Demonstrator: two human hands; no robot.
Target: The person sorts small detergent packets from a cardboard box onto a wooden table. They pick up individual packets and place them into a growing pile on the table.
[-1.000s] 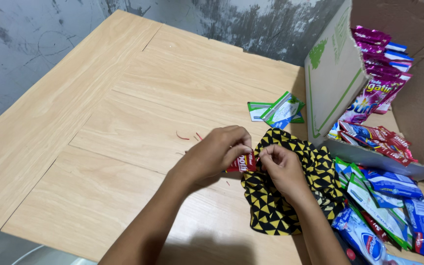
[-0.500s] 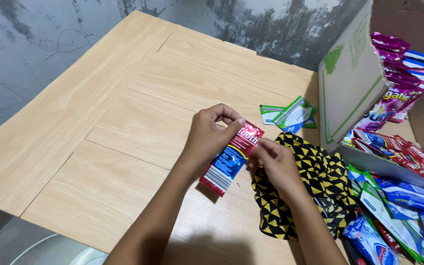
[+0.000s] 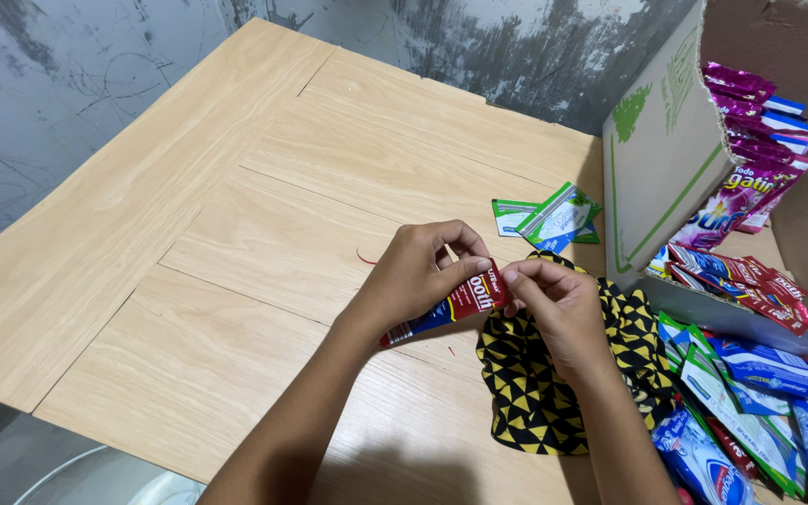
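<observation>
- I see a red and blue sachet [image 3: 451,301].
- The cloth [image 3: 554,393] is black with yellow triangles.
- My table [image 3: 236,206] is pale wood grain.
- The packets [image 3: 554,217] beyond are green, white and blue.

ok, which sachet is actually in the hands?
The red-and-blue sachet, pinched between left hand and right hand; the green ones lie loose on the table.

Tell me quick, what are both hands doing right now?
Left hand: closed on the red and blue sachet.
Right hand: pinching the same sachet's end.
</observation>
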